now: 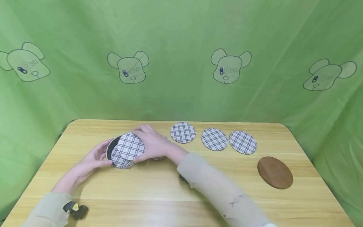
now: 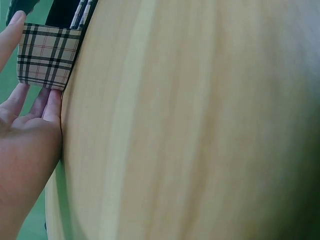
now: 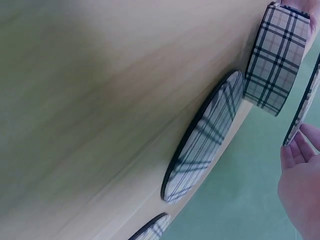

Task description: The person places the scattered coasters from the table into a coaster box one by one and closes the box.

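Note:
A round plaid coaster [image 1: 131,146] is in my right hand [image 1: 154,143], pinched at its edge. It is held above a round plaid coaster holder [image 1: 111,150] with a dark inside, where another plaid coaster [image 1: 118,159] shows partly. My left hand [image 1: 90,160] grips the holder's left side, thumb at the front and fingers round the back. The left wrist view shows the holder's plaid wall [image 2: 50,55] between thumb and fingers. In the right wrist view the held coaster [image 3: 304,102] is apart from the holder [image 3: 277,57].
Three plaid coasters, the left [image 1: 182,132], middle [image 1: 214,139] and right [image 1: 243,142], lie along the table's back. Another coaster [image 1: 160,158] is mostly hidden behind my right hand. A brown round disc [image 1: 275,172] lies at the right. A green curtain [image 1: 181,94] hangs behind the table.

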Demonstrator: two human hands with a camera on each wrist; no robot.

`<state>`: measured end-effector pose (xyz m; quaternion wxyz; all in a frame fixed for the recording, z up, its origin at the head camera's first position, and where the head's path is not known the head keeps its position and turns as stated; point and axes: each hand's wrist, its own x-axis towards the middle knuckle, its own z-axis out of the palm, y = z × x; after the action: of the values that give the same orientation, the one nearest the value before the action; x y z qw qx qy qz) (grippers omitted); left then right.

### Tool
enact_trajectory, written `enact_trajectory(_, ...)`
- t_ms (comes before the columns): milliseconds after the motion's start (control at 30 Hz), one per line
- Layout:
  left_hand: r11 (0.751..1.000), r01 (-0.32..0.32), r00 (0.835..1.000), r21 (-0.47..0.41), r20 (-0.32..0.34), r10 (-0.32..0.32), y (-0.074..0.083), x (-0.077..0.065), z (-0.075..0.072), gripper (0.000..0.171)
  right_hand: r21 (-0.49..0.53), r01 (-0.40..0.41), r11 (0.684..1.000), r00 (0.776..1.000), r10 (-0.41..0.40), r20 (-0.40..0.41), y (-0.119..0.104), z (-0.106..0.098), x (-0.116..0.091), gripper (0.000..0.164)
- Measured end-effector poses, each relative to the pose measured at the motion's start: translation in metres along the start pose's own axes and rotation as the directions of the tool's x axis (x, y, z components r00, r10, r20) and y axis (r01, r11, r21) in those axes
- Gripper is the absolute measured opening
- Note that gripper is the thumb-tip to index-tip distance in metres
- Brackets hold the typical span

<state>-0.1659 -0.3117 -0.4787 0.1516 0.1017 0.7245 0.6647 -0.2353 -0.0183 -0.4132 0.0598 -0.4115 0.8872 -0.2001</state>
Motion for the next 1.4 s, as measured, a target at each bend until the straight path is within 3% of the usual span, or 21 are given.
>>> enact_trajectory(500, 0.999, 0.033, 0.999, 0.017, 0.005, -0.033, 0.001, 0.000, 0.000, 0.092, -0.086, -0.017, 0.996, 1.000, 0.018, 0.020, -0.014, 0.017, 0.021, 0.111)
enact_trajectory(1400, 0.999, 0.047, 0.999, 0.021, 0.002, -0.047, 0.002, -0.001, 0.000, 0.092, -0.168, -0.070, 0.983, 0.996, 0.076, 0.035, -0.026, 0.026, 0.028, 0.113)
